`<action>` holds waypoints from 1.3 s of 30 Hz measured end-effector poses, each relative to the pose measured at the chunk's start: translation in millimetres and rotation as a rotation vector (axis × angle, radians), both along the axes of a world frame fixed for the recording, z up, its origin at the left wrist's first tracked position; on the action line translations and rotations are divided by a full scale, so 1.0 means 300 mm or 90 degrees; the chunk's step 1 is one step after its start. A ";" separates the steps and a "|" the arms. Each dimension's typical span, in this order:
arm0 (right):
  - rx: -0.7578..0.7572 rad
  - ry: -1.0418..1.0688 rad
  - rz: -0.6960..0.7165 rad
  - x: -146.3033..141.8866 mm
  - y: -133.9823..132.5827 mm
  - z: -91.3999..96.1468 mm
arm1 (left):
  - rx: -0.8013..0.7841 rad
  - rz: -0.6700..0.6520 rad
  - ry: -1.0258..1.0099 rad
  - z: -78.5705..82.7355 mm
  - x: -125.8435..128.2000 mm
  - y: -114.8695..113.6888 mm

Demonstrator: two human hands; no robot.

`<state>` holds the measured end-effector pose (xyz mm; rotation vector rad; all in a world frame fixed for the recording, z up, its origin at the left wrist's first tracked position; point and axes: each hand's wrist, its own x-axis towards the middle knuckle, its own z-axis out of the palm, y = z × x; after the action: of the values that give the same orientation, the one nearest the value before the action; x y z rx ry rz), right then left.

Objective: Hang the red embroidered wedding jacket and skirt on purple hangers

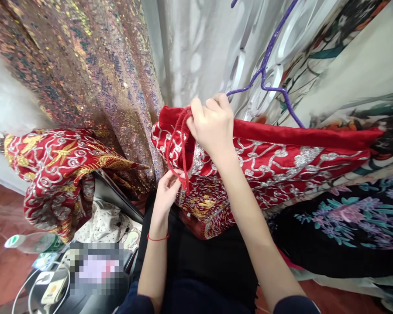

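Note:
A red skirt-like garment [281,161] with silver and gold embroidery hangs before me, its plain red waistband along the top. Its top edge is in the grip of my right hand [212,124], whose fingers close over the band next to a looped red cord [184,144]. Low on that loop, my left hand [168,189] pinches the cord near its frayed end with thumb and fingertips. Behind the band, just right of my right hand, shows a purple hanger [265,65]; whether the hand also grips it is hidden.
Left, a second red embroidered cloth [59,174] drapes over a dark chair, near a plastic bottle [32,242], a white cable [32,279] and spotted white fabric [105,222]. Behind hangs sequined cloth [94,65]. A black floral garment [347,222] lies at right.

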<state>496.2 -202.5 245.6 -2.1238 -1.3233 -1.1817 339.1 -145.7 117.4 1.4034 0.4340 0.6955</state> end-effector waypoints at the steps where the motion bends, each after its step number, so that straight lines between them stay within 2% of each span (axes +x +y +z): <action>1: -0.001 -0.002 0.002 -0.002 0.000 0.001 | 0.006 -0.014 0.007 -0.001 -0.001 0.004; 5: 0.000 -0.009 0.003 -0.009 -0.002 0.003 | 0.053 -0.057 0.057 -0.008 -0.010 0.017; 10: -0.018 -0.005 0.001 -0.017 -0.006 0.009 | 0.136 -0.037 0.063 -0.009 -0.021 0.020; 16: -0.033 -0.005 -0.012 -0.022 -0.013 0.014 | 0.050 -0.066 0.064 0.043 -0.010 0.021; 19: -0.038 -0.009 -0.008 -0.020 -0.019 0.013 | 0.020 -0.029 0.021 0.067 -0.004 0.005; 22: -0.039 -0.005 -0.005 -0.014 -0.026 0.010 | 0.040 -0.001 -0.041 0.088 0.001 -0.008; 26: -0.013 0.003 0.026 -0.008 -0.028 0.002 | 0.110 -0.041 0.030 0.120 0.001 -0.004; 30: 0.018 0.022 0.067 -0.001 -0.016 -0.006 | 0.095 -0.019 -0.032 0.152 -0.013 0.013; 33: 0.020 0.039 0.088 0.004 -0.003 -0.005 | 0.131 -0.023 -0.050 0.165 -0.025 0.042; 36: 0.007 0.054 0.105 -0.005 -0.001 0.011 | 0.139 0.022 -0.049 0.159 -0.033 0.084; 39: -0.011 0.061 0.141 -0.042 -0.022 0.059 | 0.130 0.014 -0.044 0.138 -0.039 0.112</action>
<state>483.5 -209.1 263.2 -1.9590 -1.4848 -0.9713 327.4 -112.2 158.7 1.5625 0.3312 0.8219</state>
